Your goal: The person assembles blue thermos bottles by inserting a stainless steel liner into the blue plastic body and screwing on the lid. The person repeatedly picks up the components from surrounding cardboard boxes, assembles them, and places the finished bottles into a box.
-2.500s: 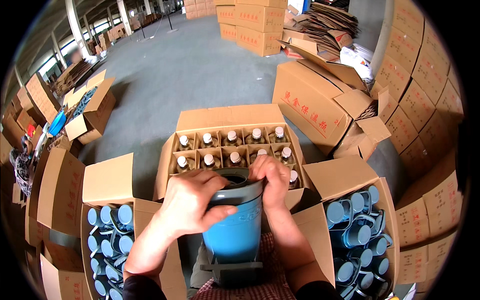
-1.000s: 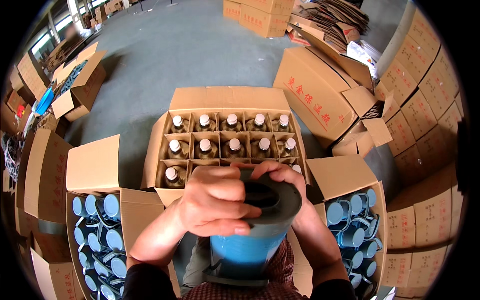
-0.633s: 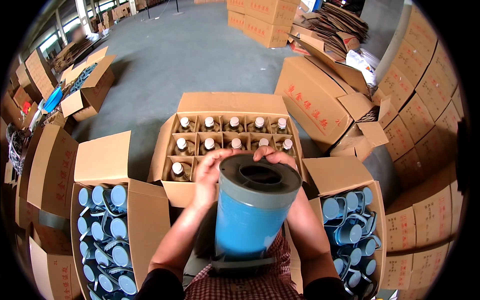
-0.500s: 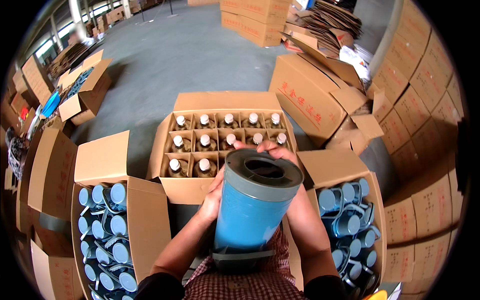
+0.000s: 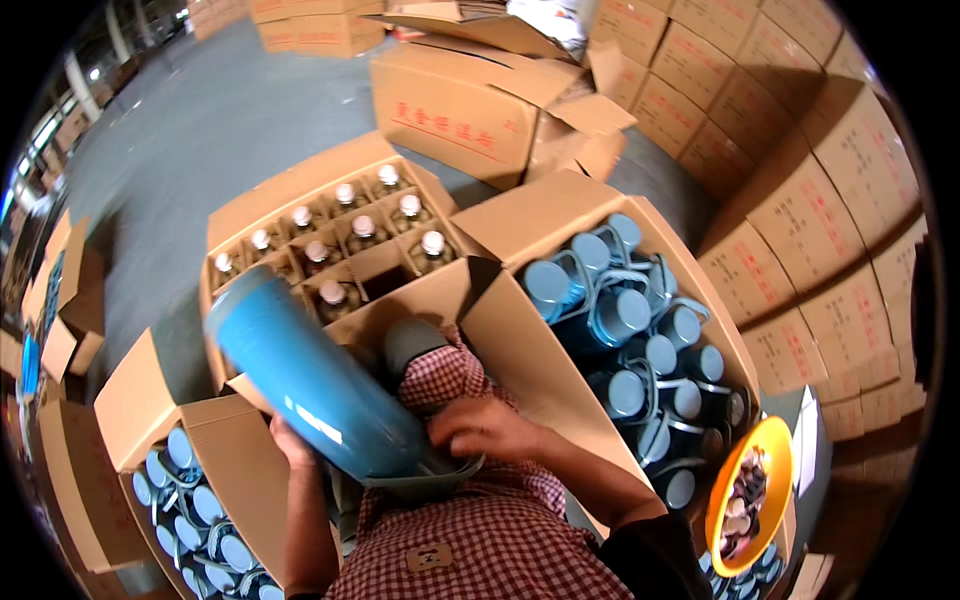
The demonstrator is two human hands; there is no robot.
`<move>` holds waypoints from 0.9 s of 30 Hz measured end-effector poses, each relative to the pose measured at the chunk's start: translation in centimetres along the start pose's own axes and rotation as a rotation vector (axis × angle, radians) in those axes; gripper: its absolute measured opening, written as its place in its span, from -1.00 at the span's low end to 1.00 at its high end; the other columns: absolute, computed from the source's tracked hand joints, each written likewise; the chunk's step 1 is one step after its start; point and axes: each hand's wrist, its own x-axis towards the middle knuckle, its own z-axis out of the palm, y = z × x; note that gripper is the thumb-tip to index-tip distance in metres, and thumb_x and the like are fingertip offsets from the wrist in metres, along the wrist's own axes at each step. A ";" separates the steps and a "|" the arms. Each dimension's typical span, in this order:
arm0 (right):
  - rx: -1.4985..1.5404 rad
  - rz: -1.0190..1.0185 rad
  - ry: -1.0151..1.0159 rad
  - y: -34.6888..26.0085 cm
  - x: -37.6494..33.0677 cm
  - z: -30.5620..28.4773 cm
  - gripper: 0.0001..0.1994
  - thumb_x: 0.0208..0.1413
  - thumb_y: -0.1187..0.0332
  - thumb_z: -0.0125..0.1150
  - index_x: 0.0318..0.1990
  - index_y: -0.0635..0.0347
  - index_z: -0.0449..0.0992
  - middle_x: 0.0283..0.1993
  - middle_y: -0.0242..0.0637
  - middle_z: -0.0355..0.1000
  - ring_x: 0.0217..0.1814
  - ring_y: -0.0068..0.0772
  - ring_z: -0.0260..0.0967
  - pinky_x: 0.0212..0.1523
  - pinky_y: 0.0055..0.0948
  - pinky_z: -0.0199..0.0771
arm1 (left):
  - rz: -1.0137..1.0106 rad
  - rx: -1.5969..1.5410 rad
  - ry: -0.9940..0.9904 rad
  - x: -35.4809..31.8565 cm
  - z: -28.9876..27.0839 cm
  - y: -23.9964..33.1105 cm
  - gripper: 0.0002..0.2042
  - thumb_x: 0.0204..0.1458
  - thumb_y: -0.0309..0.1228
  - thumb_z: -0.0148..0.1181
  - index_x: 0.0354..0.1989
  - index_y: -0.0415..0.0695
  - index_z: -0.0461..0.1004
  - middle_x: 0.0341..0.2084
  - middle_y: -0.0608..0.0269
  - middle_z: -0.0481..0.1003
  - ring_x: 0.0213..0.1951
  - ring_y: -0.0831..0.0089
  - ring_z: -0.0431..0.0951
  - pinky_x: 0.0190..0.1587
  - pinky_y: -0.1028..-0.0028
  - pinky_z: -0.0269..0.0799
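While amid open cartons (image 5: 545, 370), blue casing (image 5: 315, 375) before the bottle box (image 5: 300, 180).

The left forearm (image 5: 311, 525) extends almost vertically; the left hand (image 5: 292, 441) is raised, its fingers mostly hidden. The right forearm (image 5: 592, 478) angles inward across the torso; the right hand (image 5: 488, 430) is blurred, palm down, fingers bent.
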 end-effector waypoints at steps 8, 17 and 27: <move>-0.279 -0.066 0.311 -3.7 -6.5 1.2 -0.74 -0.18 0.29 0.36 -0.54 0.21 0.38 -0.55 -0.27 0.28 -0.44 -0.18 0.29 -0.43 -0.27 0.26 | -0.152 -0.222 -0.143 -1.6 5.7 -0.6 -0.68 0.18 -0.22 -0.24 -0.09 -0.17 0.32 -0.40 0.21 0.44 -0.39 0.35 0.48 -0.32 0.42 0.48; -0.834 -0.089 1.075 -17.9 -16.1 -8.7 -0.60 -0.10 0.01 0.24 -0.65 0.17 0.40 -0.66 -0.38 0.33 -0.60 -0.41 0.24 -0.53 -0.43 0.20 | 0.019 0.186 -0.834 -7.1 19.5 2.0 -0.81 0.12 -0.50 -0.09 -0.18 -0.30 0.42 -0.28 0.05 0.54 -0.69 0.49 0.45 -0.64 0.63 0.32; -0.788 0.592 1.002 -22.6 -22.3 -13.8 -0.55 -0.11 0.03 0.26 -0.60 0.32 0.39 -0.65 -0.35 0.22 -0.55 -0.47 0.17 -0.50 -0.48 0.11 | -0.205 0.390 -0.739 -4.4 16.9 -0.8 -0.82 0.11 -0.43 -0.04 -0.27 -0.24 0.47 -0.44 0.10 0.57 -0.73 0.53 0.43 -0.67 0.64 0.25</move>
